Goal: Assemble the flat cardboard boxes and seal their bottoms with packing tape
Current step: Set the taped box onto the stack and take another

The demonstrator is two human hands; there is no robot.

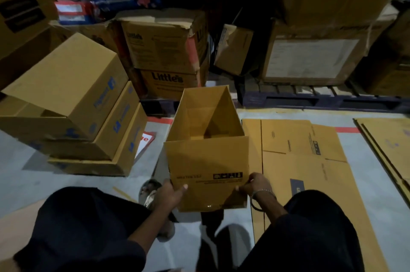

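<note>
Between the person's knees, on the grey floor, stands an opened cardboard box, its open end facing away and its printed side toward the camera. Both hands hold its near panel by the lower corners: the left hand grips the left edge with the thumb lying across the front face, and the right hand pinches the right edge, its fingers curled round the cardboard. A bracelet sits on the right wrist. Just right of the box, flat unfolded cartons lie on the floor, with more flat sheets farther right. To the left is a stack of three assembled boxes with blue print. Behind it stand worn boxes marked "Little's", and a dark pallet carries large cartons at the back right.
</note>
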